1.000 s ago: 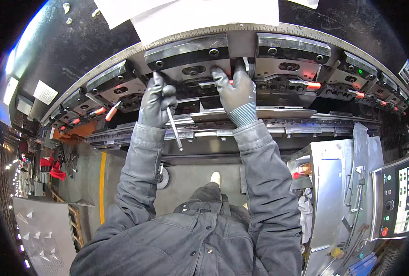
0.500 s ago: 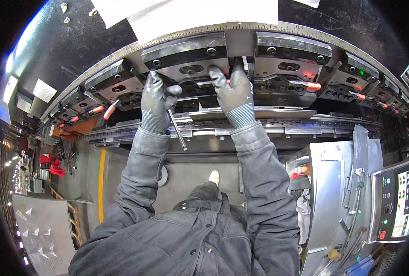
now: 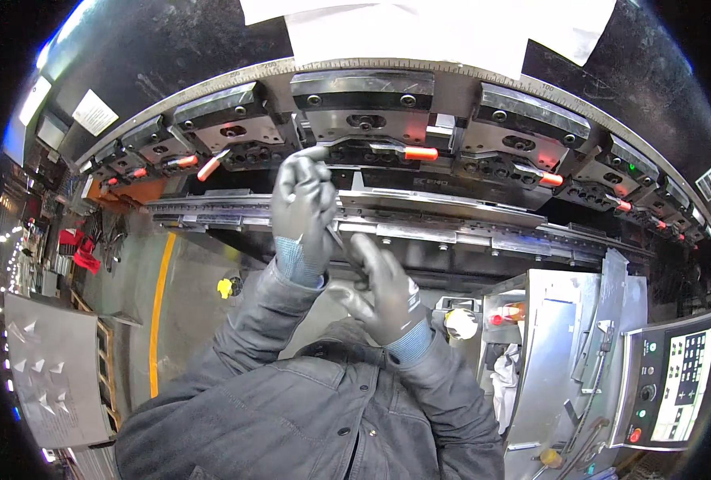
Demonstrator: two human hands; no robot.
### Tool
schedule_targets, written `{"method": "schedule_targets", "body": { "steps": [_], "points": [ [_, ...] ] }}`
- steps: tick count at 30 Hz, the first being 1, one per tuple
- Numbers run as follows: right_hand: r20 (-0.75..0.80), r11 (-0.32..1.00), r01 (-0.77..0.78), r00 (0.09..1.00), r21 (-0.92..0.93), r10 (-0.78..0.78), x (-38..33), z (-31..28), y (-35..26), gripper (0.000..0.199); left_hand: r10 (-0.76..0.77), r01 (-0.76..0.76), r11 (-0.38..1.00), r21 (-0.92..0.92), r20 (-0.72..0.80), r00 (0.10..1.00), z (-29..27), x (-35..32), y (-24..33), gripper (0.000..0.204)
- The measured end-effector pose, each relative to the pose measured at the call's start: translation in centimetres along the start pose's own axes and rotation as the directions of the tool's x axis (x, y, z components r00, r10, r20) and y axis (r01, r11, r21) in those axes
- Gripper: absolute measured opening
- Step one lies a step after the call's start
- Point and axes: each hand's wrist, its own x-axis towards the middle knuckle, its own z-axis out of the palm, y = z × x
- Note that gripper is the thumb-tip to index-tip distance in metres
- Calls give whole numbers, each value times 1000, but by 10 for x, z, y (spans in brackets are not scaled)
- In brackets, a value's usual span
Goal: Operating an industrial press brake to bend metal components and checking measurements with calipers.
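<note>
Both my hands wear dark grey gloves with blue-grey cuffs. My left hand (image 3: 303, 204), raised in front of the press brake's upper tool holders, is closed round a thin metal rod (image 3: 336, 237). Only a short dark stretch of the rod shows below that palm; its kind cannot be told. Lower and to the right is my right hand (image 3: 383, 292), thumb and fingers apart, near the rod's lower end. Above my hands, the middle clamp block (image 3: 363, 120) carries a lever with an orange-red handle (image 3: 421, 153).
More clamp blocks with orange-red handles line the machine beneath a ruler (image 3: 211, 86). The lower tool rail (image 3: 451, 234) crosses behind my hands. At right stand a metal cabinet (image 3: 551, 352) with tools and a control panel (image 3: 667, 384). A sheet-topped table (image 3: 51, 400) is at left.
Both hands have come away from the middle clamp block. My right hand dropped down toward my chest and spread its fingers; my left moved lower and right, keeping the rod. The view has shifted.
</note>
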Motion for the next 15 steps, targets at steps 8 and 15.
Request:
{"method": "schedule_targets", "body": {
  "steps": [8,15],
  "points": [
    [-30,738,87,989,-670,-143,36,-94,-4,26,-339,341,938,-56,47,940,48,-12,9,31],
    [157,642,217,976,-736,-150,77,-129,-25,20,-438,459,887,-56,212,873,28,0,-4,24]
  ]
}}
